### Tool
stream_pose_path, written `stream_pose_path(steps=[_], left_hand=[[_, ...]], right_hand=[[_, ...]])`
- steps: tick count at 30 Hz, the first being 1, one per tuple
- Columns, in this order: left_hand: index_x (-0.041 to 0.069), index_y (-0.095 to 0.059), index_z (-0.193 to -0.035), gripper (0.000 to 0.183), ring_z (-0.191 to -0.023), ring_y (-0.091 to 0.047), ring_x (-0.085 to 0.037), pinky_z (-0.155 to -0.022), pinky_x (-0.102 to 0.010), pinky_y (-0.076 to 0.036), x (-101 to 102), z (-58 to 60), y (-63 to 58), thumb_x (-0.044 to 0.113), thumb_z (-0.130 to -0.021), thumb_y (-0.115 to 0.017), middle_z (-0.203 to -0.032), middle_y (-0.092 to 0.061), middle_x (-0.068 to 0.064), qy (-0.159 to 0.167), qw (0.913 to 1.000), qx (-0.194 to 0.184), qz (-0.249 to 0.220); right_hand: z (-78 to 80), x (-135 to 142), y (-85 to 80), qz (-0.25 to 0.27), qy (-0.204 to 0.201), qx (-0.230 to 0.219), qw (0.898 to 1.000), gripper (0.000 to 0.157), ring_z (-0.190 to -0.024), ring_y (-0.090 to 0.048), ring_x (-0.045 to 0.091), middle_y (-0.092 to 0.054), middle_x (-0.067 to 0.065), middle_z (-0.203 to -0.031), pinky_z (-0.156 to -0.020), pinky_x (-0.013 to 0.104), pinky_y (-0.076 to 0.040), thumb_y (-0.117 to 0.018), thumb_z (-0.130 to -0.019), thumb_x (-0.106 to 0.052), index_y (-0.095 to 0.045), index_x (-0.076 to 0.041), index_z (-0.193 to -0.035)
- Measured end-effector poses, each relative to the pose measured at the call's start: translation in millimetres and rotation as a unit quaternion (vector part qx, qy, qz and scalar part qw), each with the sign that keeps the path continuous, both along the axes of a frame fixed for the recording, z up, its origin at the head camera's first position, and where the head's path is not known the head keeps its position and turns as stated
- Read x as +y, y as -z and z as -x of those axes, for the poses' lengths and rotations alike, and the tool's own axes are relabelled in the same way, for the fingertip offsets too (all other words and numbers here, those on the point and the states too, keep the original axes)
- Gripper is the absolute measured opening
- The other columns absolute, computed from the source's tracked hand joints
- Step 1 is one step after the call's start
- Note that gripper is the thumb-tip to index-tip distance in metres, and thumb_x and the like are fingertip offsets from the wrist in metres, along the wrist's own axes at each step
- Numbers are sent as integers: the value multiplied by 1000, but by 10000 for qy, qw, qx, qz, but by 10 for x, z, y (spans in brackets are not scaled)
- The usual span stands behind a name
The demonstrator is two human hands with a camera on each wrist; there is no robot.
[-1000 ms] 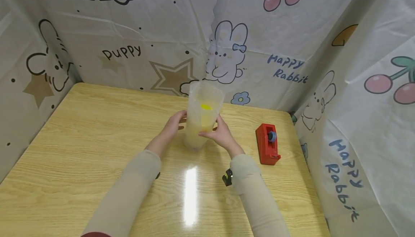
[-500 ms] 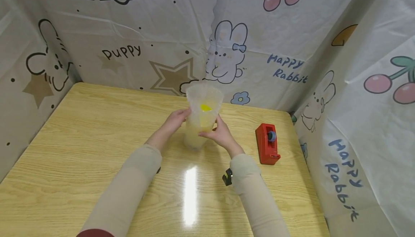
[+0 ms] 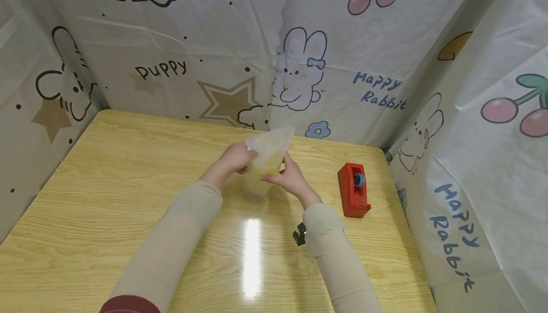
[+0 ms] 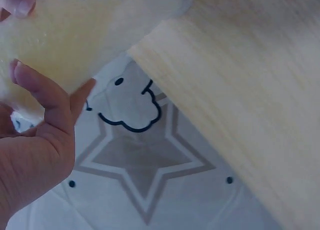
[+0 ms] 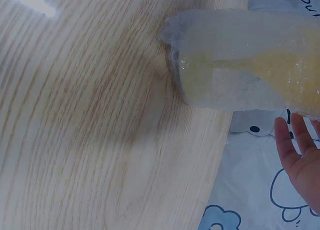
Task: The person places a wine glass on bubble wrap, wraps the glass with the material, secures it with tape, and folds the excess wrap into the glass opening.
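A tall translucent bubble-wrap package (image 3: pixel 261 180), with something yellow inside, stands on the wooden table at the middle back. My left hand (image 3: pixel 233 159) grips its upper left edge, thumb on the near face, and the top is bent over and slanted. On the right side my right hand (image 3: pixel 293 178) holds the package, thumb in front and fingers behind. In the left wrist view the package (image 4: pixel 75 40) spreads above my left thumb and fingers. The right wrist view shows its crumpled bottom end (image 5: pixel 175 60) close to the wood, with fingers (image 5: pixel 285 142) along its side.
A red tape dispenser (image 3: pixel 354 191) with a small blue roll stands on the table (image 3: pixel 128 175) to the right. Printed cloth (image 3: pixel 231 32) hangs behind and along both sides. A small black device (image 3: pixel 300 233) shows beside my right wrist.
My left hand went from the package's left side to its upper edge and pushed it inward, so the open, upright top is now bent over. My right hand stays put.
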State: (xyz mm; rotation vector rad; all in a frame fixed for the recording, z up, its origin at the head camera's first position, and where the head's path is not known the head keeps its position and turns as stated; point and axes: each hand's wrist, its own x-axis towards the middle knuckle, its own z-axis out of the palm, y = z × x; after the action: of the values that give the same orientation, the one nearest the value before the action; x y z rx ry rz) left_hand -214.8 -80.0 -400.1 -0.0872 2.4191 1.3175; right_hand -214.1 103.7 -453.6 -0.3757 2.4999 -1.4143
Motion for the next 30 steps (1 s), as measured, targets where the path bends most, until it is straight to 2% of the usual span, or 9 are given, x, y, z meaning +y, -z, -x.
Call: stream_pose_path(steps=[3,6,10,13,16,18,21,24,30], left_hand=[[-6,-57,-112,32,-44,-49,-8,-45,-18,-48,70,-8,-45,17,-96,-43,-68,-51,-5,-68,9996,198,209],[-6,-61,-104,28,-41,-48,-6,-43,-17,-46,112,-23,-79,14,-95,-42,-63,-53,-4,-36,9970,426,646],[-6,-60,-106,27,-41,-46,-5,-43,-15,-44,135,-45,-120,10,-94,-43,-60,-52,-2,44,9935,487,1024],[-7,-60,-109,29,-42,-47,-6,-43,-15,-44,140,-49,-125,11,-95,-43,-64,-55,-4,37,9929,449,1098],[-7,-60,-109,29,-43,-47,-6,-44,-15,-43,142,-47,-124,13,-95,-43,-66,-56,-5,35,9929,444,1104],[-7,-60,-109,29,-44,-47,-6,-44,-14,-43,145,-45,-121,12,-95,-43,-66,-55,-5,51,9927,448,1120],[-6,-60,-107,29,-44,-48,-7,-44,-15,-42,148,-51,-124,14,-96,-42,-66,-54,-4,32,9926,440,1135],[-5,-61,-105,31,-45,-48,-8,-44,-16,-43,154,-60,-129,16,-98,-40,-66,-54,-4,-11,9926,437,1136],[-4,-63,-101,35,-44,-48,-7,-44,-17,-41,128,-68,-124,20,-99,-37,-56,-51,0,40,9914,472,1222]], right_hand=[[1,9,-23,100,-79,-118,9998,81,-113,-51,24,-52,7,-122,-86,37,-52,-81,-71,-20,-37,-22,-138],[21,56,-73,219,-288,-388,9986,83,-122,-46,29,-48,9,-132,-94,44,-48,-78,-73,-18,-33,-23,-142],[70,152,-143,793,-479,-1005,9906,73,-131,-39,34,-37,13,-145,-103,50,-40,-62,-83,-11,-27,-17,-147],[106,184,-207,1345,-63,-1477,9798,58,-128,-43,33,-36,16,-146,-100,44,-44,-49,-89,-12,-31,-7,-145],[142,183,-293,1729,644,-1774,9667,46,-117,-52,29,-45,15,-139,-88,35,-52,-44,-95,-24,-43,-4,-137],[156,168,-363,1658,914,-1806,9652,46,-109,-54,25,-51,14,-131,-77,30,-53,-43,-96,-34,-50,-5,-131],[167,131,-455,1338,944,-1836,9693,50,-102,-55,24,-55,13,-124,-69,26,-51,-44,-95,-43,-54,-5,-126],[163,97,-525,908,812,-1792,9763,50,-101,-55,24,-55,13,-124,-68,24,-51,-45,-95,-42,-54,-4,-128],[152,28,-579,437,876,-1712,9804,45,-98,-56,21,-53,14,-131,-65,22,-51,-46,-96,-32,-53,-4,-130]])
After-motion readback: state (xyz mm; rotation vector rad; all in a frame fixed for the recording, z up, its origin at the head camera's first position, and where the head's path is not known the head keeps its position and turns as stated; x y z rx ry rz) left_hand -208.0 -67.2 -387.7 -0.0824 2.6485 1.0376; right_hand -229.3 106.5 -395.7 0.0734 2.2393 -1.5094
